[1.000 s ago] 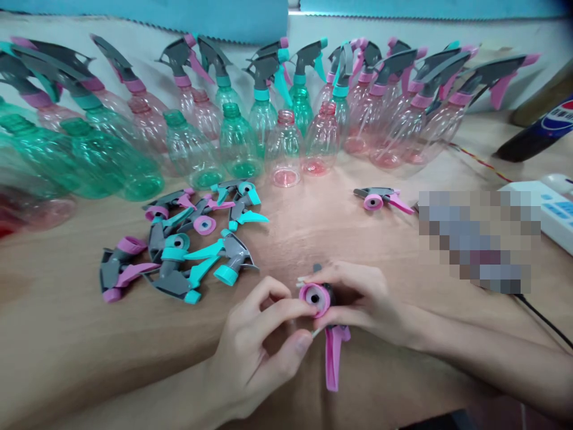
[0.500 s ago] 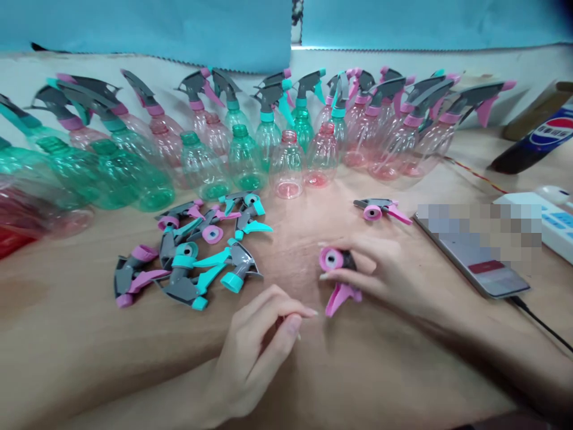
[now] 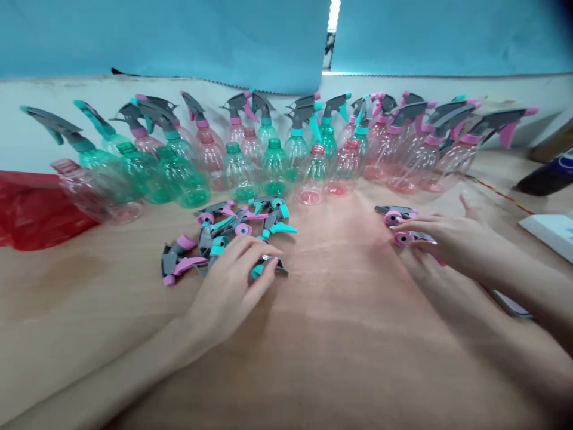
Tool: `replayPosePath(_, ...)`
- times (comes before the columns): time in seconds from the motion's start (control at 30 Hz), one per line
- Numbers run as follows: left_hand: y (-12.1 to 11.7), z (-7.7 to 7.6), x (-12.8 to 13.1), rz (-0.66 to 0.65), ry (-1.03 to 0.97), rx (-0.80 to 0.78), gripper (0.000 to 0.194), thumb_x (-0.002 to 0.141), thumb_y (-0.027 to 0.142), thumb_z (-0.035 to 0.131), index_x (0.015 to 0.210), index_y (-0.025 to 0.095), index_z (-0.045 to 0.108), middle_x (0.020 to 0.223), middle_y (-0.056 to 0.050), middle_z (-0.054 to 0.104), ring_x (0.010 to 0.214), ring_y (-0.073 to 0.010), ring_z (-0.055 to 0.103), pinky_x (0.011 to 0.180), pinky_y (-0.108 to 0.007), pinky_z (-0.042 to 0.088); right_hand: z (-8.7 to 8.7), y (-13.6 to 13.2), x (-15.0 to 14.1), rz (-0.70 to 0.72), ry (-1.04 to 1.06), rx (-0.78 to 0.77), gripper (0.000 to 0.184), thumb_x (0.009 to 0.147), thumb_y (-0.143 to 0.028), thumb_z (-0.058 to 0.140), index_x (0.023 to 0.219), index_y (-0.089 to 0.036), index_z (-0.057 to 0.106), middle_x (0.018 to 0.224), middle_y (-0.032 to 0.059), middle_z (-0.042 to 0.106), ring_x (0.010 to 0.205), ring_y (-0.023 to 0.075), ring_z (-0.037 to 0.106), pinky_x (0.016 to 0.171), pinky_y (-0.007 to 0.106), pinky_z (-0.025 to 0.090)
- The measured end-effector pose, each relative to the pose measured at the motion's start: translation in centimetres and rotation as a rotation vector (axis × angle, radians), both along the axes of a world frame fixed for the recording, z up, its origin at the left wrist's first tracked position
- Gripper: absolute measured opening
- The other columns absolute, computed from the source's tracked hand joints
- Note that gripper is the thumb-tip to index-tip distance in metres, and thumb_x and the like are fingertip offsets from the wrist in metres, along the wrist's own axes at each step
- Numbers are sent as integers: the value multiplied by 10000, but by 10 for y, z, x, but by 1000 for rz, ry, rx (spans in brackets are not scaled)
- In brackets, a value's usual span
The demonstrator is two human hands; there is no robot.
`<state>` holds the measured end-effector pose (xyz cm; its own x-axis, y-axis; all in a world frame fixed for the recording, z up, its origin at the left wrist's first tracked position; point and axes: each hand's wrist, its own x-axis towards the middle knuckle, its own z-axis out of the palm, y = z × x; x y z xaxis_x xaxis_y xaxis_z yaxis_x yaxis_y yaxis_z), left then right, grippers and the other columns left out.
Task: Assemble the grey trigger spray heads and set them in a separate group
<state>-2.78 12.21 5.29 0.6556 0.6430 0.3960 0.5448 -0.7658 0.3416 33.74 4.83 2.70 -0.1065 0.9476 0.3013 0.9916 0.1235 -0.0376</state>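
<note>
My left hand (image 3: 235,280) is over the near right side of a pile of trigger spray heads. Its thumb and fingers close round a turquoise-and-grey spray head (image 3: 256,272), which still lies in the pile. Beside it are pink ones (image 3: 184,242) and another turquoise one (image 3: 283,228). On the right, my right hand (image 3: 441,236) holds a pink-and-grey spray head (image 3: 403,239) low at the table between thumb and fingers. Just behind that lies a second pink-and-grey spray head (image 3: 393,217). My right hand partly covers both.
Uncapped green bottles (image 3: 274,164) and pink bottles (image 3: 312,179) stand behind the pile. Bottles with spray heads fitted (image 3: 412,149) are lined along the wall. A red bag (image 3: 40,209) lies at left. At right are a dark drink bottle (image 3: 544,176), a white power strip (image 3: 548,236) and a partly hidden phone (image 3: 513,304).
My right hand has carried the pink spray head right and away from me, beside the other one. My left hand has moved left onto the pile. The view has turned left.
</note>
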Motion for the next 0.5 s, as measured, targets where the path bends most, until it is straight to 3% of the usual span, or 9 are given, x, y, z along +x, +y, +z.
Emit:
replayPosePath(0.17,3,-1,-19,101,272,201,298,847,442,517,1004,199,589,958,-56,604,908,-239,554,784,-362,431,7,0,-40,45,-122,57,250,875,-339,482,1071,-228,591,1111,80,651,1045,295,586,955,571,322)
replayPosePath(0.33,-7,-12,-14,175,514,341,305,850,430,512,929,151,604,876,-101,628,842,-278,564,704,-381,433,14,2,-110,395,18,-18,157,884,-239,501,984,-257,621,1116,30,644,1056,223,585,1008,538,318)
replayPosePath(0.4,-9,-14,-10,162,505,364,263,865,382,499,884,142,603,840,-99,634,819,-273,570,702,-380,431,13,3,-131,454,83,-25,179,874,-247,524,1028,-193,598,1164,87,610,1083,230,565,987,491,384)
replayPosePath(0.5,-17,-14,-7,65,336,342,229,859,355,520,941,154,590,869,-81,640,834,-255,577,725,-367,431,5,0,-151,513,170,-14,437,841,-289,583,1235,-139,470,1312,149,487,1218,261,453,979,442,421)
